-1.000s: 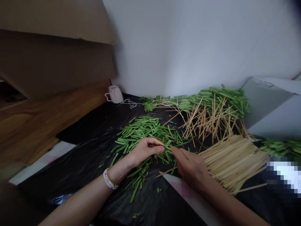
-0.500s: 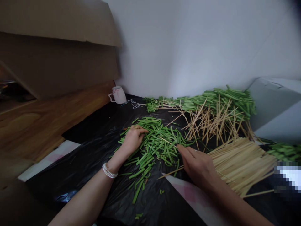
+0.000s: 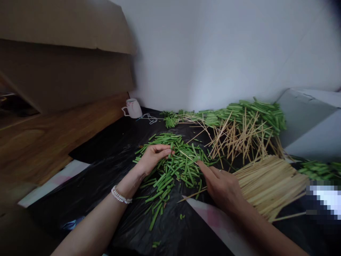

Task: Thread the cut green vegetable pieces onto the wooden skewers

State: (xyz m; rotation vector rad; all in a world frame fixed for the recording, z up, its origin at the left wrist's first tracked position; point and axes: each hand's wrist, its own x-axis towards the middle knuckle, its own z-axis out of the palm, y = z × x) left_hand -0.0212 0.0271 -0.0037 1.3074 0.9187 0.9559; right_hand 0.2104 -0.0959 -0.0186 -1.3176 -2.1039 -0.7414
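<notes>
Between the thumb and fingers of my left hand, a short green bean piece is pinched over the pile. My right hand is closed on a thin wooden skewer, whose tip points left toward that piece, a small gap apart. Under both hands spreads a loose pile of cut green beans on black plastic sheeting. Another skewer sticks out below my right hand. A thick stack of bare skewers lies beside my right forearm.
Along the wall are skewers threaded with green beans, their sticks pointing toward me. A white mug and pale string sit at the back left. A cardboard box stands left, a pale box right.
My left hand has lifted from the pile and moved slightly right, with a green bean piece now in its fingers. My right hand and its skewer have shifted slightly left.
</notes>
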